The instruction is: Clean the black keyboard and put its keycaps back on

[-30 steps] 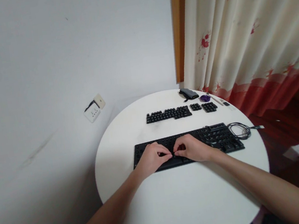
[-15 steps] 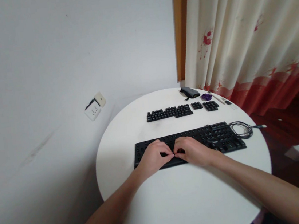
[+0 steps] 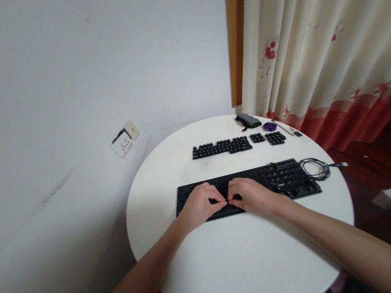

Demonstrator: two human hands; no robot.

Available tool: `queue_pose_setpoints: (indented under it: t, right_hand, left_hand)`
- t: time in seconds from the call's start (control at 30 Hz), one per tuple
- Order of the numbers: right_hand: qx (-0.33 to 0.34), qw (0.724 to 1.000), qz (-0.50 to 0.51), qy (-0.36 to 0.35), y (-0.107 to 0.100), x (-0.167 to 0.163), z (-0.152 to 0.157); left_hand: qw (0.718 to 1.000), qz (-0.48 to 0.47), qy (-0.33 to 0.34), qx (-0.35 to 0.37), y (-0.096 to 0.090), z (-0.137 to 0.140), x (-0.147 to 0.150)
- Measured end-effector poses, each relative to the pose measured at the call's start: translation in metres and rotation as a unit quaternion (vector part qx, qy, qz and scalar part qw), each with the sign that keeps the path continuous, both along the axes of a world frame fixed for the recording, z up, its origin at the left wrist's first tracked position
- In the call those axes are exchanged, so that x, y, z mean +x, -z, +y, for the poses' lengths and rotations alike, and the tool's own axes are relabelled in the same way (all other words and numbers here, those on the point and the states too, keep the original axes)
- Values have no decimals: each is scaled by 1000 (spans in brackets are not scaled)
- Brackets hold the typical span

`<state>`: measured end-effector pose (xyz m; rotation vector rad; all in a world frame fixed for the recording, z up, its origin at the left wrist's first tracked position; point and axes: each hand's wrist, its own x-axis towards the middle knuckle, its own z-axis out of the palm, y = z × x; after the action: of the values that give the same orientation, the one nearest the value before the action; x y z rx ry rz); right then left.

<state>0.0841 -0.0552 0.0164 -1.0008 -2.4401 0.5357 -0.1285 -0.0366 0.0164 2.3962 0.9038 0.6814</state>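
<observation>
A black keyboard with its keycaps taken off lies across the white round table. Over its lower middle part, my left hand and my right hand meet, thumbs and fingers pinched together. Their fingertips nearly touch each other low over the keyboard's front edge. Whatever sits between the fingertips is a dark speck, too small to name. Behind the keyboard, the removed black keycaps stand in rows, with smaller groups of keycaps to their right.
A coiled cable rests at the keyboard's right end. Toward the back right are a grey pouch, a purple item and a pale stick-like tool. The wall with a socket borders the left, a curtain the right.
Both hands keep their pinched pose at the same spot on the keyboard. Only a very slight shift of the view shows.
</observation>
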Motion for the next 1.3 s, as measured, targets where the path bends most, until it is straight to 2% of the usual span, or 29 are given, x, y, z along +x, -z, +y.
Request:
queue_pose_setpoints:
  t: [0.37, 0.8, 1.1, 1.3]
  right_hand:
    - [40, 998, -22, -32, 0, 1, 1]
    - [58, 997, -51, -24, -4, 0, -1]
    - [51, 996, -60, -31, -9, 2, -2]
    - [46, 998, -43, -27, -11, 4, -5]
  left_hand:
    - [1000, 15, 6, 7, -1, 0, 0]
    - [1000, 11, 10, 22, -3, 0, 1]
    - [999, 20, 19, 25, 1, 3, -2]
    - [996, 69, 25, 42, -4, 1, -4]
